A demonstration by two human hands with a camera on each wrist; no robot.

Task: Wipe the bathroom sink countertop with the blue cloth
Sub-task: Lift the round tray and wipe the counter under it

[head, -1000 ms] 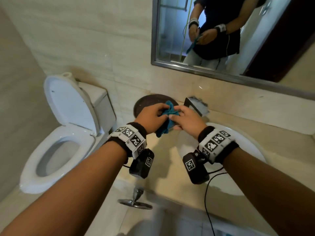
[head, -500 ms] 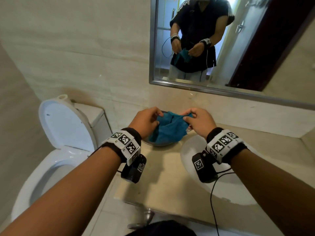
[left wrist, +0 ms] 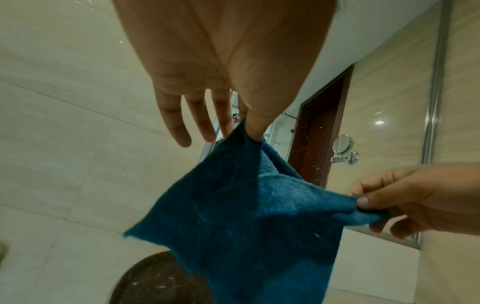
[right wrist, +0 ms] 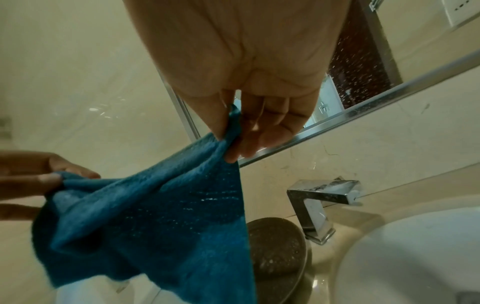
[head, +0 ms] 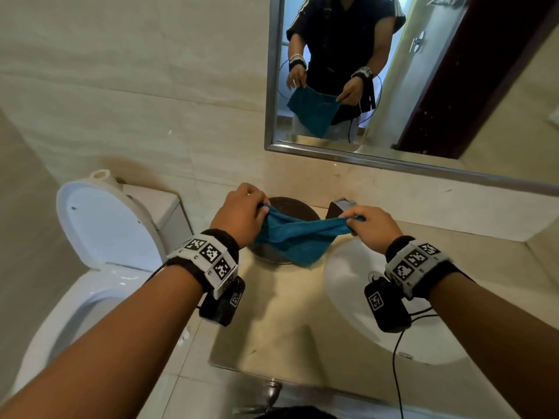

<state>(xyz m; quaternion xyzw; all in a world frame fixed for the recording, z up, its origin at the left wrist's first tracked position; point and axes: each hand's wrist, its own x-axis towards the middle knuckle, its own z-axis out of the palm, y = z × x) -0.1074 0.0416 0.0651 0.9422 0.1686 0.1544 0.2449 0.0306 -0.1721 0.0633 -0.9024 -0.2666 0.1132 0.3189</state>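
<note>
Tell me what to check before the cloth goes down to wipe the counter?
1. Left hand pinches a corner of the blue cloth: ok.
2. Right hand pinches the other corner: ok.
3. Cloth spread flat: not ok, it sags and twists between the hands.
4. Cloth touching the countertop: not ok, it hangs above.
5. Round dark dish out of the wiping path: not ok, it sits under the cloth.
6. Cloth damp: cannot tell.
</note>
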